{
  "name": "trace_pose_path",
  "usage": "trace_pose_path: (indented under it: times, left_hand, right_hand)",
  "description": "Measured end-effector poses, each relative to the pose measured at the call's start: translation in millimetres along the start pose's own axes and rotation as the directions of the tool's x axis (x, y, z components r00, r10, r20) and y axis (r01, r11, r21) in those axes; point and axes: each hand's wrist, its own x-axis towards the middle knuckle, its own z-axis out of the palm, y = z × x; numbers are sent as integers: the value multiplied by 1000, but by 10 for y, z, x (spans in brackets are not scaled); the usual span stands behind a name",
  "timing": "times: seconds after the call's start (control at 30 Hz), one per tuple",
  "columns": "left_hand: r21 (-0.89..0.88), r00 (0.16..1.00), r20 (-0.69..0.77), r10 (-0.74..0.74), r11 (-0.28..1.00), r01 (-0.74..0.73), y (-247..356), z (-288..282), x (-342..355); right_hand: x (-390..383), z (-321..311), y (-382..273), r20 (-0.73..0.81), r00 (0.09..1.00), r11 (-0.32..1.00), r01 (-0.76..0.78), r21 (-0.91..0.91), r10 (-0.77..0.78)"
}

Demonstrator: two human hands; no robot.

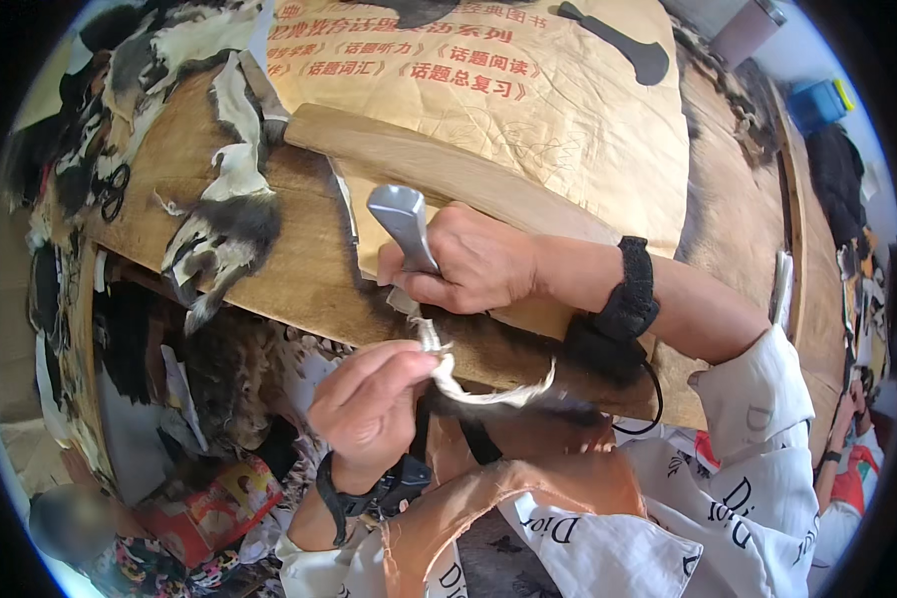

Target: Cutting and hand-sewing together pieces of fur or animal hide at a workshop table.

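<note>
Right hand [473, 259]: fist is closed around a silver metal tool [399, 211] at the near part of the wooden table [309, 271]. The tool is held steeply; its broad butt is pointed up and slightly left, away from the body, and its long axis is run down and a little rightward into the fist. The lower end is hidden by the fingers; whether the small pale flat piece [401, 300] below the fist belongs to it cannot be made out.

Left hand [369, 401]: a pale strip [493, 398] is pinched between thumb and fingers, just below the right fist. Its short upper part is directed up toward that fist; its longer part is curved rightward, with the frayed tip turned upward.

Beyond the right hand, a wooden bar [439, 165] is laid slantwise, from upper left to lower right, over printed tan paper [608, 140].
</note>
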Motion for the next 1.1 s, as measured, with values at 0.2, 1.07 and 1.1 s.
trace_pose_path:
  times: [0.2,1.07,1.1]
  left_hand:
    - [112,999,-46,2,994,3,71,-238,-21]
    - [75,695,719,-23,996,-45,-1202,641,2532]
    - [108,659,751,35,979,-175,-1246,678,2574]
  right_hand:
    - [114,113,76,-112,991,997,71,11,-69]
    - [-1148,-971,-423,-944,80,596,-792,135,320]
    - [-1061,-974,-425,-950,79,625,-769,135,301]
